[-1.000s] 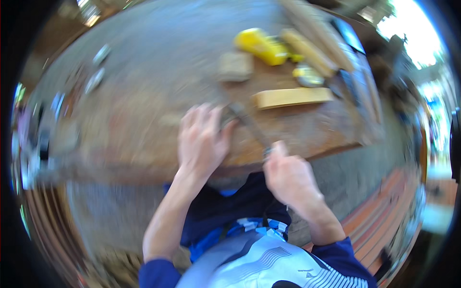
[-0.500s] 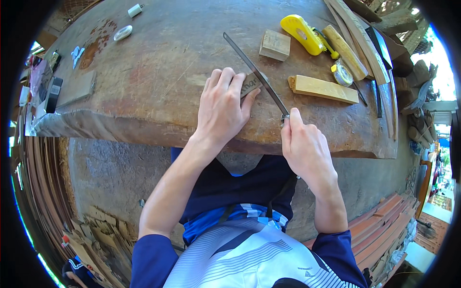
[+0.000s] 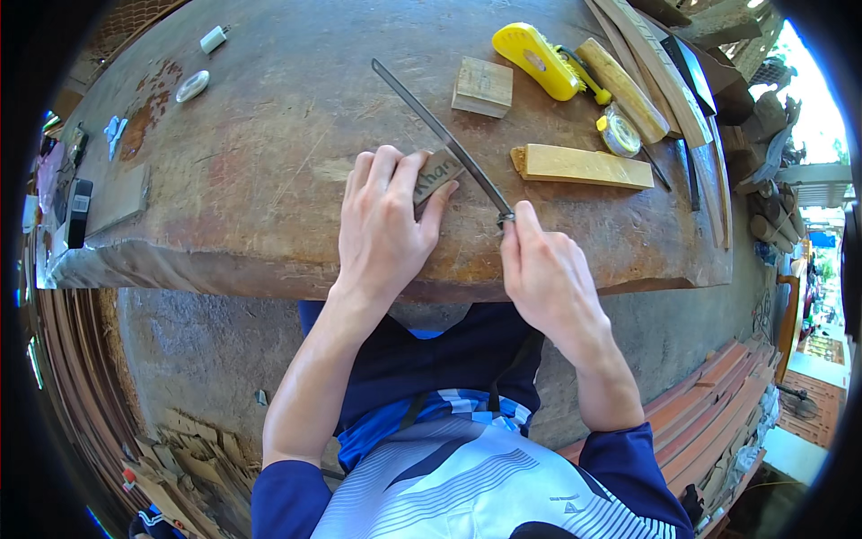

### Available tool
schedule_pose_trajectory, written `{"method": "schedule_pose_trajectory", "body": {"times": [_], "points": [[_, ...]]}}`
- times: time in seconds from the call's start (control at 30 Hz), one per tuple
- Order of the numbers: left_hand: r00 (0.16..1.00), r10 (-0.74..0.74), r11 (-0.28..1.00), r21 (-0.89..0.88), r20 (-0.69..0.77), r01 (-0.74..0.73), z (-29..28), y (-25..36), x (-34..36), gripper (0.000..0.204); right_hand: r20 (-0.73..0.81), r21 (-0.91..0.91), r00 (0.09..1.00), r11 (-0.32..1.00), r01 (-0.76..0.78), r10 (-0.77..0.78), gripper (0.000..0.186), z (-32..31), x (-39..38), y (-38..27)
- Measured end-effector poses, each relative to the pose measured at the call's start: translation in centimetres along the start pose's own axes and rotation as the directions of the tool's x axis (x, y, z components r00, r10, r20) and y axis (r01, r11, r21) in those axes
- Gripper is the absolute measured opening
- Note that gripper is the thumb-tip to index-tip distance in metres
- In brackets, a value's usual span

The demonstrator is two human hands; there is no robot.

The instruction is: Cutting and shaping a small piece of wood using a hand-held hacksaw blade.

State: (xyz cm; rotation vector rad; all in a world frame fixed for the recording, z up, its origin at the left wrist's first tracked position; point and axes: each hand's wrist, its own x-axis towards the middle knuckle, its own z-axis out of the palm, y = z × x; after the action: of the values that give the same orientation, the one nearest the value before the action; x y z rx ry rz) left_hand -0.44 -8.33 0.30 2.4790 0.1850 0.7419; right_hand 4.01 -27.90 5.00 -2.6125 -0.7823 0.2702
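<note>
My right hand grips the handle of a long, narrow dark metal tool, like a file or blade, which points diagonally toward the far left. My left hand presses a small grey-brown block with marker writing on the worn wooden bench; the tool crosses the block's right end. Just right of them lies a pale yellow wooden bar. Behind are a square wood block, a yellow brush, a round wooden piece and a yellow-and-silver tape measure.
Long strips line the bench's right end. Small white objects, a grey plate and a black item lie left. Stacked boards lie below on both sides. Part of another person shows at the lower-left edge.
The blurred view from a second ago has sharpened and shifted as my head moved. Since half a second ago my hands and the tool differ only slightly, both grips unchanged.
</note>
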Motion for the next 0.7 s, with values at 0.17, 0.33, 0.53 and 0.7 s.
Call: {"method": "schedule_pose_trajectory", "body": {"times": [0.17, 0.33, 0.53, 0.7], "points": [[1.000, -0.019, 1.000, 0.005, -0.003, 0.019, 0.2, -0.1, 0.0, 0.036, 0.036, -0.052, 0.999, 0.999, 0.012, -0.010, 0.019, 0.0, 0.0, -0.1], [0.999, -0.036, 0.998, -0.046, 0.000, 0.036, 0.0, 0.2, 0.2, 0.035, 0.029, -0.036, 0.998, 0.998, 0.048, -0.047, 0.020, -0.1, -0.7, -0.1], [0.999, -0.036, 0.999, -0.037, -0.007, 0.035, 0.1, 0.3, 0.1, 0.035, 0.009, -0.042, 1.000, 0.999, 0.020, -0.020, 0.021, 0.0, -0.9, 0.0], [1.000, -0.023, 0.999, -0.041, -0.006, 0.022, 0.2, 0.2, 0.3, 0.035, 0.022, -0.058, 1.000, 0.998, 0.008, -0.007, 0.022, -0.5, -0.6, 0.1]]}}
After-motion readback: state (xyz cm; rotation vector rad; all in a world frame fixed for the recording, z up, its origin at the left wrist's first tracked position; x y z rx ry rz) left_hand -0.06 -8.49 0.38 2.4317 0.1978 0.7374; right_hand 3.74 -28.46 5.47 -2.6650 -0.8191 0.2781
